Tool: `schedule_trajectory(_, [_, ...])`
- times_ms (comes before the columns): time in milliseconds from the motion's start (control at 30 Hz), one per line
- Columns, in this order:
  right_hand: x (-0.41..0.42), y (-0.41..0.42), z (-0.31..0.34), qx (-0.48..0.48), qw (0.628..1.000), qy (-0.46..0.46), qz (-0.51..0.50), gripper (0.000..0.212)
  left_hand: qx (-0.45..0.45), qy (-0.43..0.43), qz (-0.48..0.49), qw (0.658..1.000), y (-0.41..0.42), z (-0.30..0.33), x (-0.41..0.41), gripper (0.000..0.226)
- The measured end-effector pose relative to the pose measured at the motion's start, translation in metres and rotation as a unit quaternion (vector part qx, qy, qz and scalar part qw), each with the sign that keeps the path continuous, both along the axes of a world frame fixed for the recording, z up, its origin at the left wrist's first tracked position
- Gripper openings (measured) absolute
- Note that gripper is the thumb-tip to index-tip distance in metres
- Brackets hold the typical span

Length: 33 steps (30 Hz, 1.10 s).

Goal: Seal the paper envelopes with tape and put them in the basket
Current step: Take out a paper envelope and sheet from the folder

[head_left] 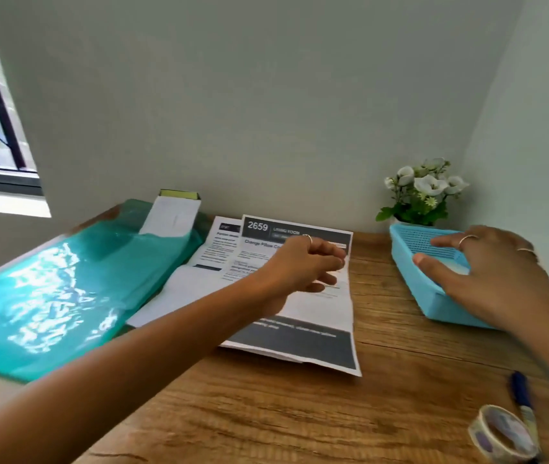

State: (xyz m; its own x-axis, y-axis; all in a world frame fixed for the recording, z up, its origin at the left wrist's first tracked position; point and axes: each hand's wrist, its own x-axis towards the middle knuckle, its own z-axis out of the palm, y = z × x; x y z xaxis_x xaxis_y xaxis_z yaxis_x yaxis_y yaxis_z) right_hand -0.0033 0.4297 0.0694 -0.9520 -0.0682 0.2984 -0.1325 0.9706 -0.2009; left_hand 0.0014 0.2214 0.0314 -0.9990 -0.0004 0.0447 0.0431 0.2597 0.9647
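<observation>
The right hand [487,272], fingers spread and holding nothing, is hovering over the blue basket [415,289] at right of frame. The left hand [303,266] is curling loosely over the printed sheets [316,316] at centre, seemingly gripping nothing. An envelope [171,216] is leaning at upper left. Next, likely fetching it and the tape roll [500,437], lower right.

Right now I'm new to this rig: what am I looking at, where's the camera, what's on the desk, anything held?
No machine: one wide camera on a person's head looks down at two bare hands. The left hand, fingers loosely curled, hovers over printed sheets and holds nothing I can see. The right hand, fingers spread, reaches over a blue basket with something white inside. On the wooden desk: a teal folder, a white envelope propped at the wall, a flower pot, a tape roll and a pen.
</observation>
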Motion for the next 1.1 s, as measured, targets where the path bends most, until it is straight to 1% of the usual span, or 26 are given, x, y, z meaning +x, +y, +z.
schedule_trajectory(200, [0.003,-0.064,0.014,0.076,0.994,-0.041,0.07,0.059,0.001,-0.008,0.052,0.999,-0.078,0.001,0.018,0.013])
schedule_trajectory(300, [-0.014,-0.093,0.022,0.07,0.989,-0.054,0.12,0.066,-0.028,-0.001,0.088,0.996,-0.103,0.0,0.018,0.014])
schedule_trajectory(367, [-0.034,-0.114,0.027,0.065,0.985,-0.057,0.152,0.075,-0.101,0.012,0.111,0.989,-0.115,-0.004,0.01,0.019])
schedule_trajectory(467, [-0.065,-0.144,0.02,0.057,0.977,-0.086,0.188,0.087,-0.213,0.007,0.116,0.97,-0.122,-0.011,-0.003,0.043])
schedule_trajectory(533, [-0.083,-0.156,0.006,0.03,0.976,-0.101,0.189,0.092,-0.269,0.009,0.092,0.959,-0.122,-0.015,-0.007,0.058])
schedule_trajectory(600, [-0.097,-0.162,-0.009,0.01,0.977,-0.106,0.186,0.092,-0.327,0.008,0.059,0.943,-0.123,-0.021,-0.011,0.072])
schedule_trajectory(700, [-0.112,-0.164,-0.021,0.007,0.976,-0.117,0.182,0.087,-0.406,-0.017,0.05,0.912,-0.127,-0.032,-0.015,0.097])
schedule_trajectory(767, [-0.12,-0.166,-0.025,-0.002,0.977,-0.119,0.174,0.085,-0.424,-0.021,0.047,0.904,-0.13,-0.041,-0.018,0.103])
schedule_trajectory(867, [-0.131,-0.168,-0.03,-0.016,0.979,-0.112,0.17,0.076,-0.405,-0.018,0.05,0.913,-0.133,-0.051,-0.021,0.107])
schedule_trajectory(933, [-0.134,-0.171,-0.033,-0.015,0.98,-0.098,0.174,0.062,-0.377,-0.017,0.062,0.924,-0.135,-0.057,-0.023,0.111])
schedule_trajectory(1000, [-0.129,-0.172,-0.036,0.009,0.98,-0.072,0.184,0.046,-0.35,-0.01,0.084,0.933,-0.137,-0.064,-0.024,0.119])
schedule_trajectory(1100, [-0.11,-0.172,-0.041,0.057,0.977,-0.033,0.203,0.028,-0.326,0.037,0.103,0.939,-0.138,-0.072,-0.023,0.128])
